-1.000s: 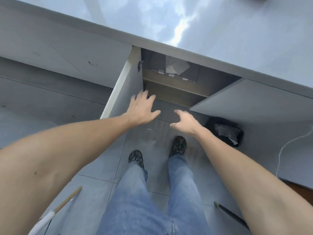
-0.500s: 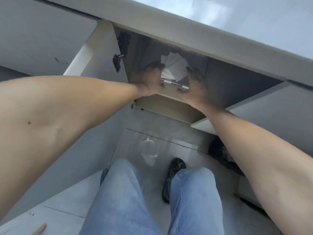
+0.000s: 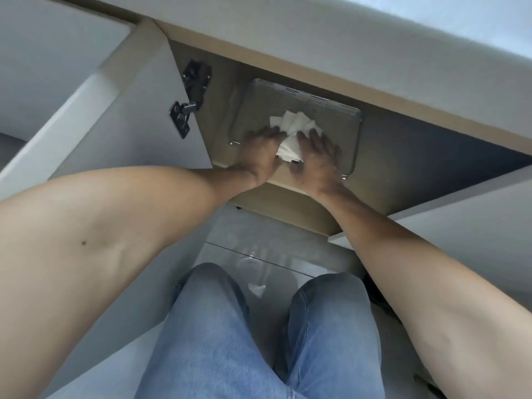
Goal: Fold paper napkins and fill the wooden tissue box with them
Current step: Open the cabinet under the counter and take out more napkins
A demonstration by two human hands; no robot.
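A fanned stack of white paper napkins (image 3: 294, 124) lies on a grey perforated tray (image 3: 322, 109) on the shelf inside an open cabinet under the counter. My left hand (image 3: 260, 152) presses against the stack's left side, fingers on its edge. My right hand (image 3: 318, 159) lies against the right side, fingertips on top of the lower napkins. The two hands clasp the stack between them and cover its near part. The tray rests flat on the wooden shelf (image 3: 283, 201).
The cabinet door (image 3: 121, 131) stands open on the left, with a black hinge (image 3: 191, 100) at its top. The countertop edge (image 3: 316, 41) overhangs the opening. A closed cabinet front (image 3: 466, 217) is on the right. My knees in jeans (image 3: 218, 326) are above the tiled floor.
I have crouched lower and leaned closer to the cabinet. Both hands went from the tray's front edge inward to the napkin stack and closed on its two sides.
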